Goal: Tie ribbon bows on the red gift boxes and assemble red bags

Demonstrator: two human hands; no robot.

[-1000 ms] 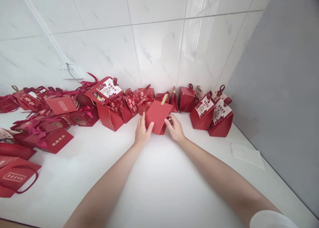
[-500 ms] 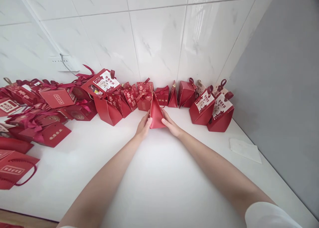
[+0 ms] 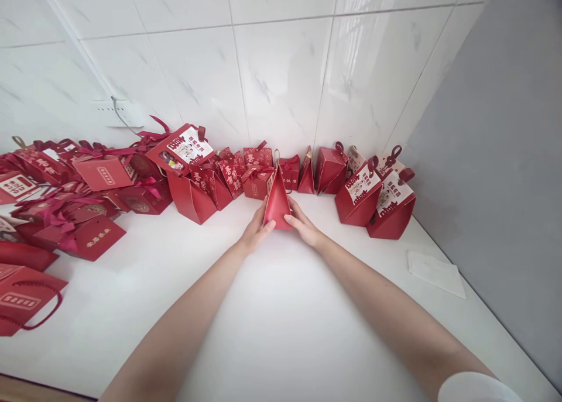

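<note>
Between my hands stands a red gift box [image 3: 277, 206], upright, its narrow triangular side towards me and a small loop at its peak. My left hand [image 3: 257, 226] is closed on its left side, the thumb at the near lower edge. On the opposite side my right hand [image 3: 304, 223] grips it, thumb on the near face and fingers behind. Just behind it are a small red box with a ribbon bow [image 3: 257, 182] and another bowed red box [image 3: 290, 171], both partly covered. A thin red triangular box [image 3: 307, 172] stands to the right of these.
Red gift boxes [image 3: 100, 171] crowd the left side of the white table [image 3: 281, 332]. More boxes with white printed fronts [image 3: 391, 206] stand at the right. A folded white paper [image 3: 435, 273] lies near the grey panel [image 3: 492, 156]. Behind is a tiled wall with a socket [image 3: 117, 113].
The view has shifted slightly. Both hands still hold the red box at nearly the same spot, and its top loop now shows more clearly. My left thumb sits lower on it.
</note>
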